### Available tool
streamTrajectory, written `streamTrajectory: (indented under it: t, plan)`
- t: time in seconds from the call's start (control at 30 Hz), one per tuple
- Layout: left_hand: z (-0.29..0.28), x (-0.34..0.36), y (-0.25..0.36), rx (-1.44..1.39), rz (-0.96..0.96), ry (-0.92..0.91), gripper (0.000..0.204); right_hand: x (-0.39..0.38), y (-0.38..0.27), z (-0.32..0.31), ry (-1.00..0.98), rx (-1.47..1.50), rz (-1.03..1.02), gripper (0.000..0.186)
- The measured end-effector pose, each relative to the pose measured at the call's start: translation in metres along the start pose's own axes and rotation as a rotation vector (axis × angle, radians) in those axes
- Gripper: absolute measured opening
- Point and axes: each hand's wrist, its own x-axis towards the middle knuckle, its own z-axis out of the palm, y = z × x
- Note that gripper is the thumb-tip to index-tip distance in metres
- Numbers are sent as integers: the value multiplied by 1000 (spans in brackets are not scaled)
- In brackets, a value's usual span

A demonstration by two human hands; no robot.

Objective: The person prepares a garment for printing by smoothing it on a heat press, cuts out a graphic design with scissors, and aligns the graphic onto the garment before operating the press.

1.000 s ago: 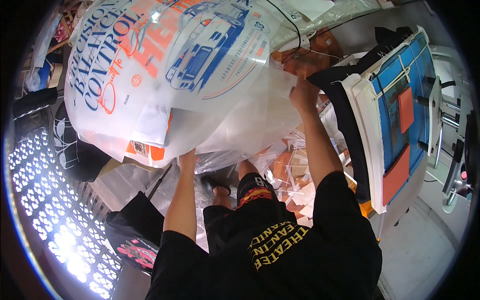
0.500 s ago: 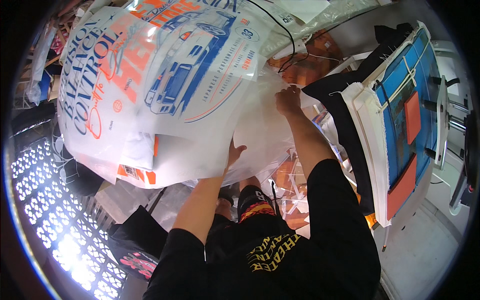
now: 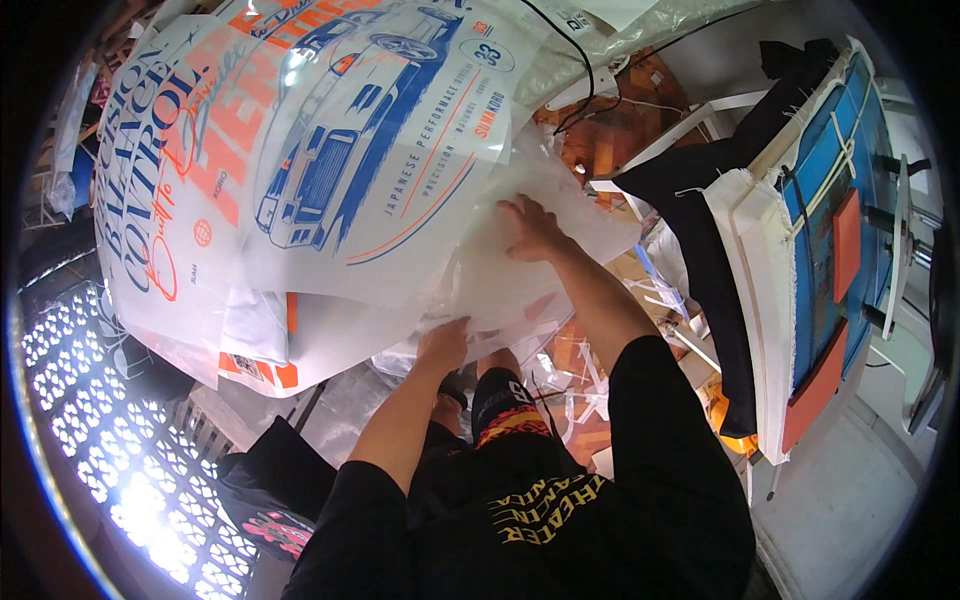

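The big printed plastic sheet [image 3: 415, 275] bulges across the upper left, apart from the padded board [image 3: 750, 300]. The right hand [image 3: 533, 232] rests on pale film [image 3: 485, 288] beside the print [image 3: 345, 150], fingers loosely spread; the left hand [image 3: 443, 346] meets the lower edge, whether pinching I cannot tell. Uneven pulling could crease or tear the film.

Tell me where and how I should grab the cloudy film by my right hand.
Probably take the cloudy film by its loose right edge, coming from the right with the right hand, fingers above and thumb below. It juts out past that hand there and looks thin and limp, so a flat pinch should suit; this also avoids the blue car print to the left.
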Motion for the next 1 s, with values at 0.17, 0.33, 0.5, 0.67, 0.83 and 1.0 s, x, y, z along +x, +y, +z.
streamTrajectory:
  t: [0.17, 0.33, 0.5, 0.67, 0.83, 1.0]
  plan:
    - [25, 22, -6, -148, -45, 224, 46, -6, -31, 6, 117, -95, -260, 26]
    - [-23, -12, 39, -272, 150, 358, 46, 10, -46, -79, 245, 228, -196, 17]
    - [-49, 76, 12, 175, 145, 600, 52, -26, -156, -211, 270, 448, -49, 8]
    - [-72, 92, -11, 130, 109, 496, 52, -85, -148, -224, 138, 1205, -76, 53]
    - [-53, 46, -4, 127, 172, 429, 53, -137, -40, -141, 8, 438, 87, 104]
    - [-7, -8, 10, -12, 229, 465, 54, -157, -25, -29, -228, 230, 507, 99]
